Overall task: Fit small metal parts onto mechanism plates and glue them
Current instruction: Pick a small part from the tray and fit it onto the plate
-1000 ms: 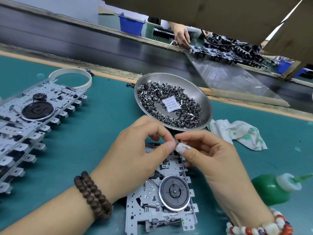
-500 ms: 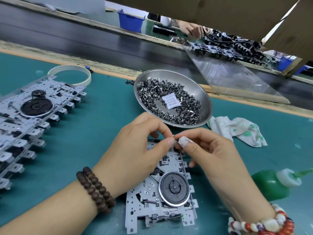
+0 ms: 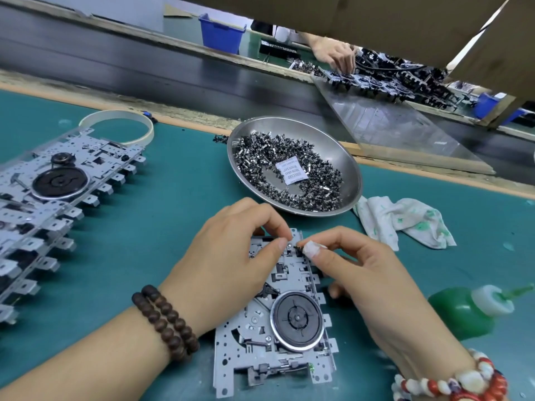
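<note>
Two grips (image 3: 292, 246); one small part (image 3: 298, 249)

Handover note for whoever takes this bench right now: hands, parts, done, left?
Left hand: fingertips pinch at the top edge of the mechanism plate.
Right hand: grip on a small metal part at that same edge.
Bowl of parts behind the plate; green glue bottle lies at right; row of plates at left.
Done: part picked.
Left: seat it, glue it.
</note>
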The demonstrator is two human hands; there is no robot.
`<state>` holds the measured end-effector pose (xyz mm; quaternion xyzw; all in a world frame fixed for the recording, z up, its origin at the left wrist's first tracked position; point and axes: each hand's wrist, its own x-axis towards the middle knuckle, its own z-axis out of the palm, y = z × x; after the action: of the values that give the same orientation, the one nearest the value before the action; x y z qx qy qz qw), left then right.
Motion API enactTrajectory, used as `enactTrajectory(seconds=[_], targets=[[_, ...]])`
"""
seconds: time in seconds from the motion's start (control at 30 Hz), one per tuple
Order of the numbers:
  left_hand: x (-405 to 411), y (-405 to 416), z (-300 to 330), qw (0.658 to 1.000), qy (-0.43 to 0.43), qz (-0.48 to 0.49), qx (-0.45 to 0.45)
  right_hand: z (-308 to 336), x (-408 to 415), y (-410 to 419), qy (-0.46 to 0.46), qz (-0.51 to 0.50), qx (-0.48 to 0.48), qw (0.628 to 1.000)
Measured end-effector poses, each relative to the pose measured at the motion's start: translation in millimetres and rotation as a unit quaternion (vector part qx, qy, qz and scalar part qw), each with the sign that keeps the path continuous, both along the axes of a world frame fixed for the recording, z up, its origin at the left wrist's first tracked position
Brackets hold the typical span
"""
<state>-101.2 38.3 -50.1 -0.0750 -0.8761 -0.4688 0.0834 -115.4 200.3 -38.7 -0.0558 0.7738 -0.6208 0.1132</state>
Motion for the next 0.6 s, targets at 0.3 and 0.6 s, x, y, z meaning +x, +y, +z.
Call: enactTrajectory(seconds=[0.3, 0.6], targets=[[-0.6, 0.2, 0.8, 1.000, -0.008, -0.006, 0.000, -0.3, 0.9, 0.1, 0.027, 0.007, 0.018, 0.999], [0.1, -0.4, 1.1, 1.000, -0.018, -0.012, -0.007, -3.9, 0.7, -1.3, 0.076, 0.002, 0.056, 0.996]])
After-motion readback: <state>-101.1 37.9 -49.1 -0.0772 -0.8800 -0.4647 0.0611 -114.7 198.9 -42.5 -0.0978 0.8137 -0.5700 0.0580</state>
